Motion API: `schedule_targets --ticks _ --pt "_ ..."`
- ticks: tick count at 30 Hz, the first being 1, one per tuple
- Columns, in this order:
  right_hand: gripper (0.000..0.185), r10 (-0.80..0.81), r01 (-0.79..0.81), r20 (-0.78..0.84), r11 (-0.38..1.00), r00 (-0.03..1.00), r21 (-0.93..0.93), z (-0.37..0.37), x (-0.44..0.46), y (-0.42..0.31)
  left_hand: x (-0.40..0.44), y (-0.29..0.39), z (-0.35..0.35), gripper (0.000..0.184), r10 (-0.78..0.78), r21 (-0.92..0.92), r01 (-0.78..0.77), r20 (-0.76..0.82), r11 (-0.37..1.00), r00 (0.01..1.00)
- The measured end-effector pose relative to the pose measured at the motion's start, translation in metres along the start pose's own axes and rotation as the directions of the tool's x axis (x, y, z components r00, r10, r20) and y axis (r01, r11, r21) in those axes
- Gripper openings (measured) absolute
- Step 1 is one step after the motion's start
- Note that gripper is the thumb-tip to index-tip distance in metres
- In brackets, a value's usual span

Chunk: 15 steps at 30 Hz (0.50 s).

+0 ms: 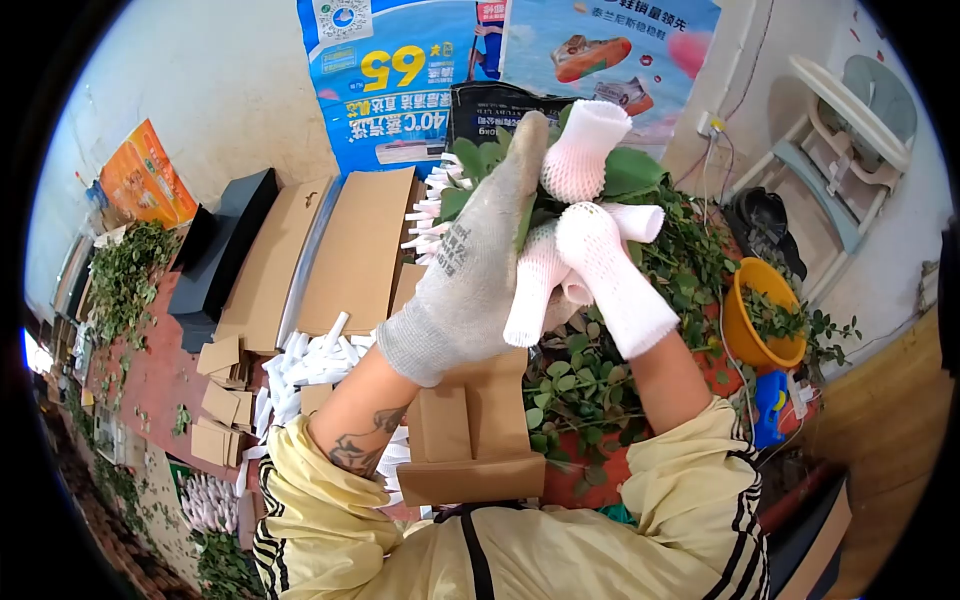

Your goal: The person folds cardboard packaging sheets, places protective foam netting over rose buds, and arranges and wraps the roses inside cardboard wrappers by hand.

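Note:
In front of my chest is a bunch of leafy stems capped with several pale pink foam net sleeves (pixel 610 255). Green leaves (pixel 635 172) stick out behind the sleeves, which hide the flower heads or whatever is inside them. My left hand (pixel 465 265), in a grey work glove, presses along the left side of the bunch, its visible fingers stretched upward. The right forearm (pixel 672 382) rises toward the bunch from the other side, but the sleeves cover my right hand, so its fingers do not show.
Below lies a red table (pixel 160 375) with cardboard pieces (pixel 355 255), white foam sleeves (pixel 310 362) and leafy stems (pixel 580 390). At right are an orange-yellow basin (pixel 748 325), a blue tape dispenser (pixel 769 408) and a high chair (pixel 815 150). Posters (pixel 400 80) cover the wall.

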State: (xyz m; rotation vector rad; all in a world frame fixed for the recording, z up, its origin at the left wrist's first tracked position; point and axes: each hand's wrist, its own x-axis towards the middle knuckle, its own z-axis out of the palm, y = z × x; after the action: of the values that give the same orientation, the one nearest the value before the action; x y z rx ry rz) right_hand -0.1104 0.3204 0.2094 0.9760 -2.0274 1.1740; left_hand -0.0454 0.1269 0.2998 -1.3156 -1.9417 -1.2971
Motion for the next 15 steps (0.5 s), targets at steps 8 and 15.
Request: schedule_targets --ticks 8,15 --pt "0.040 0.465 -0.469 0.058 0.872 0.883 0.142 -0.029 0.033 -0.044 0.008 0.000 -0.003 0.105 -0.081 0.024 0.082 -0.048 0.996 0.996" --pt "0.030 0.121 -0.168 -0.828 0.985 0.548 0.032 -0.257 0.095 -0.029 -0.083 0.006 -0.063 0.053 -0.150 0.175 0.116 0.196 0.978 0.969"
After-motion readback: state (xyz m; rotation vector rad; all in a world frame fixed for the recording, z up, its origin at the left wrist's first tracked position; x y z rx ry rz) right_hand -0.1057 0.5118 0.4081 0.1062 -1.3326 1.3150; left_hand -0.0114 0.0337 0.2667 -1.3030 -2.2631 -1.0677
